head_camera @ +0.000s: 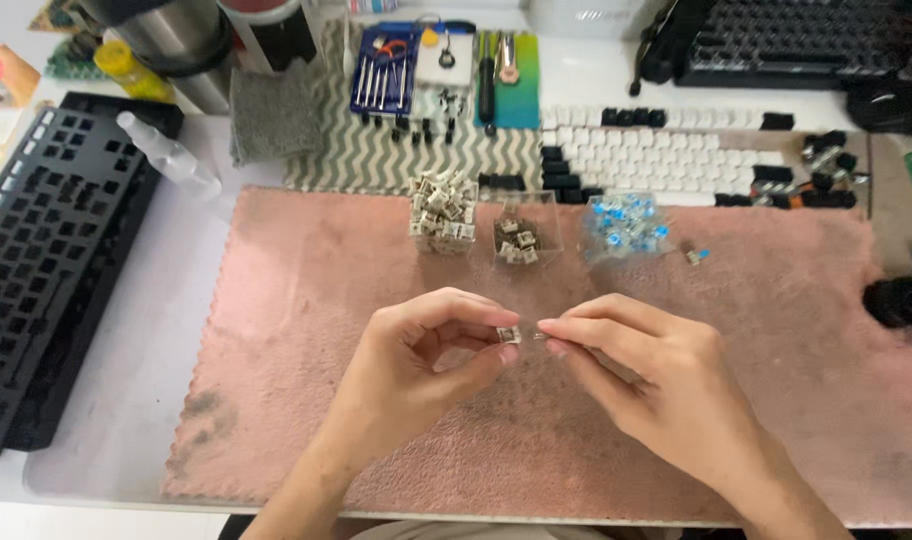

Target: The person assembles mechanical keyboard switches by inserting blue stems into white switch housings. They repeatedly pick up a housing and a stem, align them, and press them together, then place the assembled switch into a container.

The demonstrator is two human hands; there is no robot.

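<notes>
Pink fleece mat [776,420] covers most of the white desk in front of me, and both my hands meet over its middle. My left hand [426,360] pinches a small pale keyboard switch [509,334] between thumb and fingertips, just beside my right hand [646,375], whose thumb and forefinger close narrowly on a thin metal tool [539,336], its tip at the switch. At twelve o'clock from the switch stand three clear boxes: one heaped with cream switches [443,210], one partly filled [521,238], one with blue switches [624,225]. At nine o'clock lies a bare black keyboard frame [46,260].
</notes>
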